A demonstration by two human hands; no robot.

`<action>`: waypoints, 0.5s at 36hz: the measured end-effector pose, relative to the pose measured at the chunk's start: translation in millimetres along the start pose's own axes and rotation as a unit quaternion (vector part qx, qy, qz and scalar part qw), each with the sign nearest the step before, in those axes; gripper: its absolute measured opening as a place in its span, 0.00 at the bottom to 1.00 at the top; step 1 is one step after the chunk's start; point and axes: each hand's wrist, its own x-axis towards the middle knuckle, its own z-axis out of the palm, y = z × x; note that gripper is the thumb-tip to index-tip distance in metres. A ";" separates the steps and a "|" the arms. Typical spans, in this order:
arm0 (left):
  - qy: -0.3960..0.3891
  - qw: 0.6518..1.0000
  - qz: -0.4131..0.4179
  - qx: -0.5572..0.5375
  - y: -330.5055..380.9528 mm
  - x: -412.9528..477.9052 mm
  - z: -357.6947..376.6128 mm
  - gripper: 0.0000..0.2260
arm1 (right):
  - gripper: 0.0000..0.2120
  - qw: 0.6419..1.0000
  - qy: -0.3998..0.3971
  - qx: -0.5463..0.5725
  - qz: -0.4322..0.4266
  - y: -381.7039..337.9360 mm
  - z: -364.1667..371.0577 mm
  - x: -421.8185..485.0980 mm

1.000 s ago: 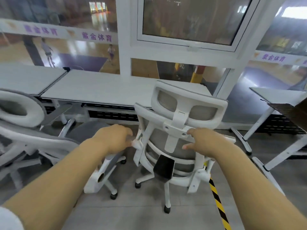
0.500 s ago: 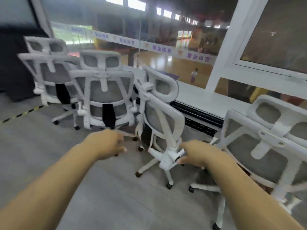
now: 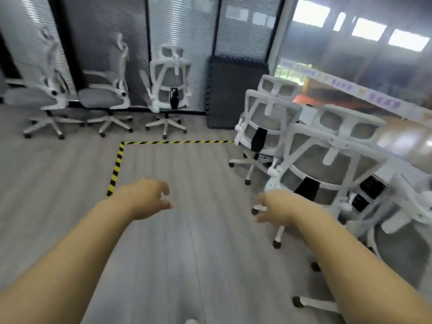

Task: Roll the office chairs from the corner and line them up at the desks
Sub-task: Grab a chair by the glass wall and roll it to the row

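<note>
1. Nearest the camera, two bare forearms reach forward over a grey plank floor. The left hand and the right hand are both empty, fingers spread apart and loosely curled.
2. What has changed: a second ago both hands gripped the back of a white chair pushed up to the counter. Now they have let go, and the view has swung left to face the corner. That chair appears delivered; my judgement is that the person is heading to fetch another.
3. Along the right edge, chairs stand in a row at the counter, backs toward the camera. Two show clearly: the nearer placed chair, just beyond the right hand, and the farther placed chair. Part of a third chair shows at the lower right, blurred.
4. A yellow-and-black floor tape marks an L-shaped line between the hands and the corner.
5. Farthest away, three chairs wait by the blind-covered glass wall: the left corner chair, the middle corner chair and the right corner chair. A dark foam mat leans upright beside them.
6. Count: three chairs left to roll, at least three lined up.
</note>
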 end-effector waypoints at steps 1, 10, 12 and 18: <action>0.002 1.000 -0.022 -0.006 -17.8 1.8 -3.3 0.20 | 0.30 1.000 0.004 -0.008 -0.021 -14.2 -8.7 17.4; 0.038 0.984 -0.173 -0.030 -149.7 44.9 -46.1 0.20 | 0.31 0.984 0.030 -0.053 -0.167 -143.8 -86.1 180.5; 0.037 0.978 -0.201 -0.038 -173.7 59.0 -60.8 0.20 | 0.31 0.979 0.033 -0.059 -0.192 -170.7 -105.3 213.9; 0.084 0.963 -0.251 -0.043 -236.7 97.7 -103.2 0.20 | 0.30 0.966 0.046 -0.056 -0.248 -237.4 -162.3 296.1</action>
